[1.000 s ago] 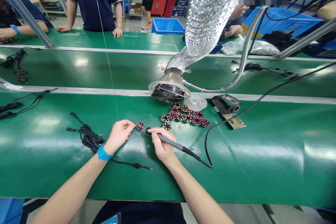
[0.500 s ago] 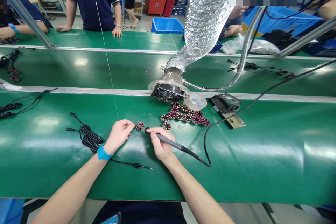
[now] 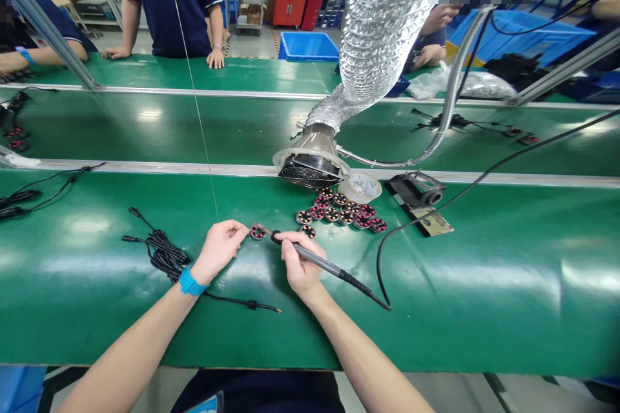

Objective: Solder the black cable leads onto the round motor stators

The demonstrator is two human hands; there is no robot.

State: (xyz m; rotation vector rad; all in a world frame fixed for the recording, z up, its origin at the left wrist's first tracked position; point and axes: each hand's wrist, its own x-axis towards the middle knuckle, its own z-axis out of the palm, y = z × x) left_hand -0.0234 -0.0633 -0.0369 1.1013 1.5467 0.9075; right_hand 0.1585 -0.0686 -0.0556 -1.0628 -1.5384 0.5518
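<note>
My left hand (image 3: 220,248), with a blue band at the wrist, is closed in a pinch on a thin solder wire (image 3: 199,110) that runs down from above. Right in front of those fingertips lies a small round motor stator (image 3: 257,232), black and pink with a metal rim. My right hand (image 3: 301,271) grips a soldering iron (image 3: 320,261) like a pen, its tip at the upper right of the stator. Whether tip and stator touch is too small to tell. Beside my left forearm lies a coiled black cable (image 3: 167,255).
Several more stators (image 3: 346,214) are grouped under a fume extractor hood (image 3: 312,164), near a roll of clear tape (image 3: 361,187). An iron stand (image 3: 419,197) sits right of them, with the iron's cord passing over it. Beyond the metal rail, a person (image 3: 169,6) stands across the bench.
My right hand and the iron have shifted slightly right, the tip drawing back a little across the stator. My left hand stays put. Parts on the middle belt have moved left.
</note>
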